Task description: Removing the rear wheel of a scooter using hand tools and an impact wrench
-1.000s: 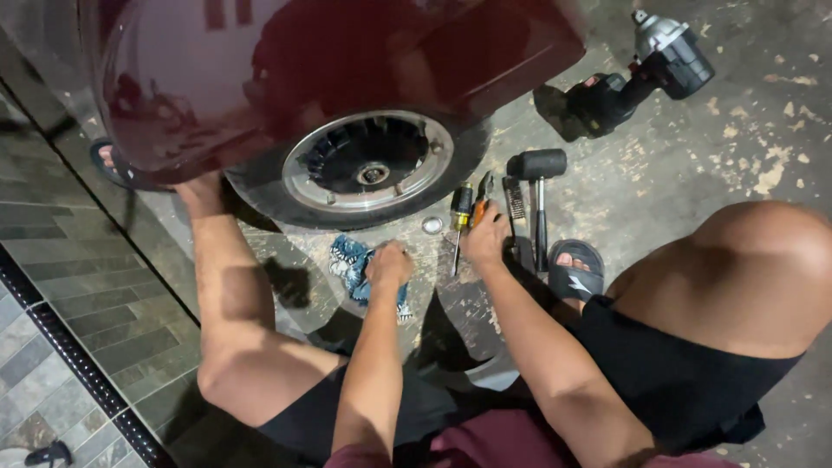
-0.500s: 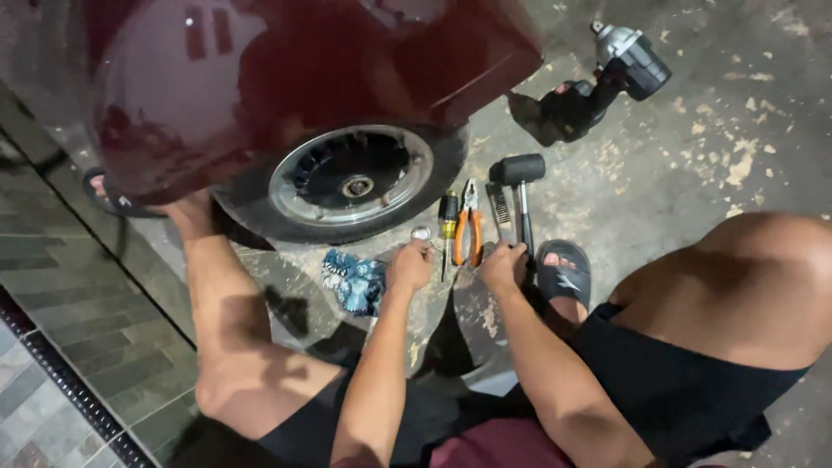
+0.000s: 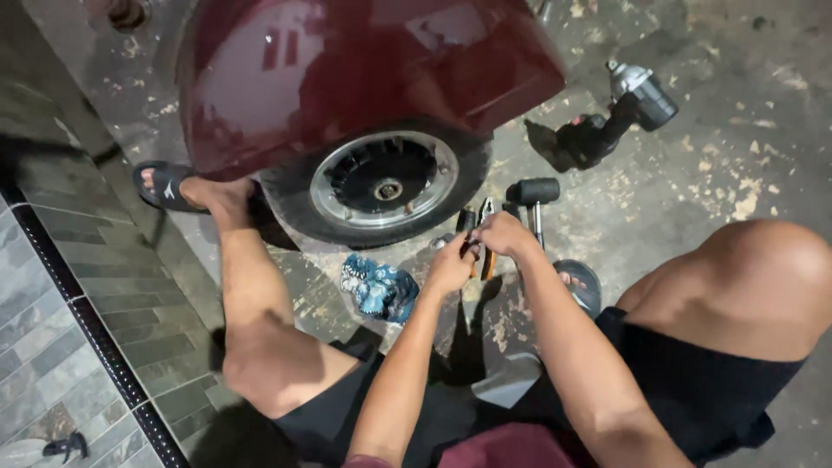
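Pliers (image 3: 487,251) with orange grips lie on the concrete floor (image 3: 693,173) just in front of the small wheel (image 3: 386,186), partly covered by both hands; the right hand (image 3: 503,234) rests on them with its fingers (image 3: 485,232) curled over the handles, though whether they truly pinch the tool I cannot tell; the left hand (image 3: 451,264) sits just beside it, touching it, fingers bent around something dark that is too hidden to name; a black rubber mallet (image 3: 533,195) lies just beyond the right hand, head toward the wheel; a blue patterned rag (image 3: 377,288) is crumpled on the floor near the left hand; the wheel sits under a dark red body panel (image 3: 364,69); a cordless impact wrench (image 3: 620,113) lies well apart to the right; a sandalled foot (image 3: 173,186) is planted left of the wheel, beside the tiled wall (image 3: 52,347)
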